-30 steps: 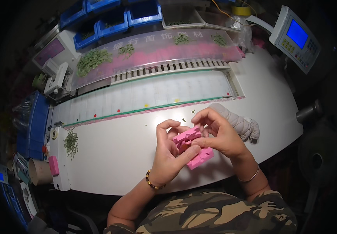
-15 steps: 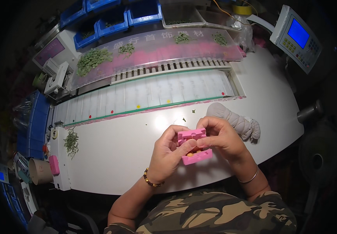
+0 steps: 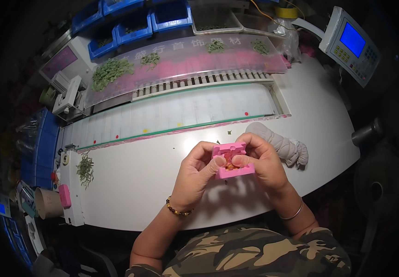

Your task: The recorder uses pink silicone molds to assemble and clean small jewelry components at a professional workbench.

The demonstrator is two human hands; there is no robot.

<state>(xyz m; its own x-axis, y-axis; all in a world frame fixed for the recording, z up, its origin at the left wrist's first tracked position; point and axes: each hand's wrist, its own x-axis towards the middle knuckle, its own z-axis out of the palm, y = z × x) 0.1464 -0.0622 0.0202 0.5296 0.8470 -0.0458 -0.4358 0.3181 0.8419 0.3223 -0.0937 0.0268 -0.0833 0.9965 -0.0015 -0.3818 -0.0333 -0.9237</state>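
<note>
Pinching the pink block from either side, the left hand and right hand hold it above the white table, thumbs over its hollow, where even, gentle pressure from both should best keep the orange bits inside from shifting

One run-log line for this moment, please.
left hand: holding opened pink mold | right hand: holding same mold | thumbs: at its opening | nearby: grey cloth bundle on white table

The white tabletop is bright, shadowed under both hands, while dark edges (fisheye-bent) seem blurred.
</note>
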